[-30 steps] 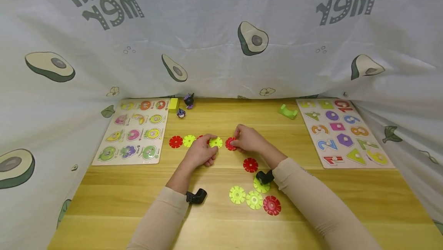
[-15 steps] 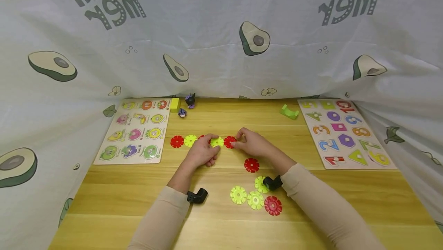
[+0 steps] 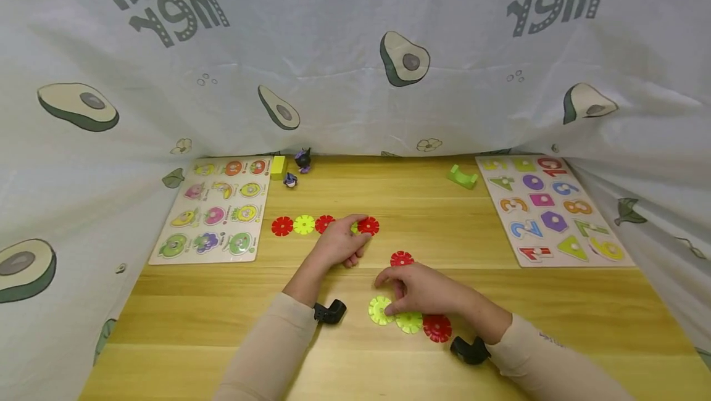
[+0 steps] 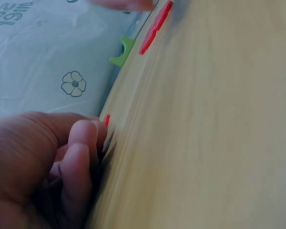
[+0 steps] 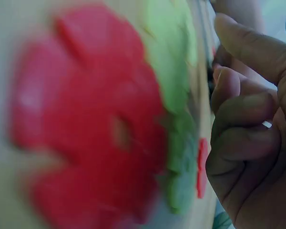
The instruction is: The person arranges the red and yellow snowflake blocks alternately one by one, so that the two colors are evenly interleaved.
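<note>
Notched plastic discs form a row: red point(image 3: 282, 226), yellow point(image 3: 303, 224), red point(image 3: 323, 223), a yellow one largely covered by my left hand point(image 3: 340, 243), and a red disc point(image 3: 368, 226) at the right end. Index finger and thumb of that hand lie at the end disc's left side; its other fingers are curled. My right hand point(image 3: 430, 290) hovers over loose discs, thumb and index apart, nothing visibly held. Its thumb tip is by a yellow disc point(image 3: 380, 311); another yellow disc point(image 3: 410, 323) and a red disc point(image 3: 437, 329) lie below. One red disc point(image 3: 401, 258) is partly hidden behind it.
A fruit puzzle board point(image 3: 208, 210) lies at the left, a number puzzle board point(image 3: 555, 213) at the right. Along the back are a yellow block point(image 3: 279, 168), two small dark figures point(image 3: 302, 160) and a green curved block point(image 3: 462, 177). A patterned curtain point(image 3: 344, 68) hangs behind.
My right hand let go of the red disc at the row's end and came back toward the loose discs. My left hand slid right along the row, from the yellow disc toward that red one.
</note>
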Demonstrator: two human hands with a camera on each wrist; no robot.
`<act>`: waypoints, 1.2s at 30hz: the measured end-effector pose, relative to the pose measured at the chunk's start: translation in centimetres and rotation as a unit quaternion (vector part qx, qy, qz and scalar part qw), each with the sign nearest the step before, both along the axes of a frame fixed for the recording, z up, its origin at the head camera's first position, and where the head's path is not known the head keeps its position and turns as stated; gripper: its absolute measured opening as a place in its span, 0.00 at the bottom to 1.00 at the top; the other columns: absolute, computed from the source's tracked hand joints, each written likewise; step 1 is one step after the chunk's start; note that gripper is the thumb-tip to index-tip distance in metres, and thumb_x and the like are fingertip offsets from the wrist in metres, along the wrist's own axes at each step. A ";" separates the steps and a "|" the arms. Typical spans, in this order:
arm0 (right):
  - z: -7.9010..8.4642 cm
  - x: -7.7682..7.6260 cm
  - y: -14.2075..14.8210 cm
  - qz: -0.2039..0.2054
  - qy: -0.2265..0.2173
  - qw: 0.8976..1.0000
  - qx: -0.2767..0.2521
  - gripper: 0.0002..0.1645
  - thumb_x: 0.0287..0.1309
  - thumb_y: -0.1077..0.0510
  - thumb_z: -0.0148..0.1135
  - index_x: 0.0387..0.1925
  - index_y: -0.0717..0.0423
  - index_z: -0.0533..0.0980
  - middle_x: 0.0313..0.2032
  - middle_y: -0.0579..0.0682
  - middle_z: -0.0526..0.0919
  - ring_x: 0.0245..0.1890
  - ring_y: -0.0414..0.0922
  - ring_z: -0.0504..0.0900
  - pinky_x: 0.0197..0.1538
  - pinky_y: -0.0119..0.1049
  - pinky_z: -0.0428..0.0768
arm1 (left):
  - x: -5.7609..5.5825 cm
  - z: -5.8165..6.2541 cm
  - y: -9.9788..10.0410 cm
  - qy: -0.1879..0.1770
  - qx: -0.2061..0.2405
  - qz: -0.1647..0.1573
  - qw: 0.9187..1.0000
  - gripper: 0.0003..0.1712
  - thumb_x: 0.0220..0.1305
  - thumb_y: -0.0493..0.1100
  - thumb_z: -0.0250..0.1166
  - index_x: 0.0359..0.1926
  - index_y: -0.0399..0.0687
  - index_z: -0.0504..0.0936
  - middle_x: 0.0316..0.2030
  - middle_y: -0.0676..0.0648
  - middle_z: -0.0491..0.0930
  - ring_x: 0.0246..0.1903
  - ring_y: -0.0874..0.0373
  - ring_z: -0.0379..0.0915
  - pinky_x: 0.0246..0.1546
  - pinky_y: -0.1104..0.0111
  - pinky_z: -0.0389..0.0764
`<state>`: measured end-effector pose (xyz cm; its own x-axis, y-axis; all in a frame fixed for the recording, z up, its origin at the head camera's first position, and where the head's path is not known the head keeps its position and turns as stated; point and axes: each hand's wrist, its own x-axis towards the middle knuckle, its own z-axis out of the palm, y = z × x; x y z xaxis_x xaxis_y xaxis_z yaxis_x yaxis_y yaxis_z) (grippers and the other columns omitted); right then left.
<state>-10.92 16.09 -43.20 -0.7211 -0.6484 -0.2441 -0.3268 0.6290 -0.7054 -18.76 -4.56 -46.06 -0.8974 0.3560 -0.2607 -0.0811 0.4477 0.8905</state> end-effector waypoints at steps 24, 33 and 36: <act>0.3 0.5 0.1 -0.037 -0.030 0.998 -0.050 0.14 0.51 0.51 0.67 0.35 0.44 0.69 0.24 0.45 0.73 0.21 0.39 0.76 0.24 0.32 0.77 | 0.1 -0.2 0.5 -0.011 -0.026 0.034 0.999 0.23 0.64 0.48 0.59 0.61 0.63 0.70 0.14 0.43 0.76 0.08 0.54 0.71 0.11 0.63 0.77; 1.0 -5.7 1.3 -0.217 -0.004 0.976 -0.026 0.13 0.58 0.59 0.62 0.41 0.53 0.68 0.26 0.52 0.74 0.21 0.46 0.80 0.23 0.37 0.78 | 0.0 -0.3 0.5 -0.009 -0.022 0.032 0.999 0.24 0.64 0.47 0.59 0.61 0.62 0.70 0.14 0.43 0.76 0.08 0.54 0.71 0.10 0.63 0.77; 0.8 -7.7 1.3 -0.244 0.004 0.970 0.007 0.14 0.58 0.58 0.62 0.43 0.55 0.68 0.24 0.52 0.75 0.21 0.46 0.79 0.22 0.36 0.76 | 0.0 -0.2 0.5 -0.008 -0.022 0.030 0.999 0.24 0.64 0.47 0.59 0.62 0.61 0.69 0.14 0.43 0.76 0.08 0.54 0.71 0.10 0.63 0.77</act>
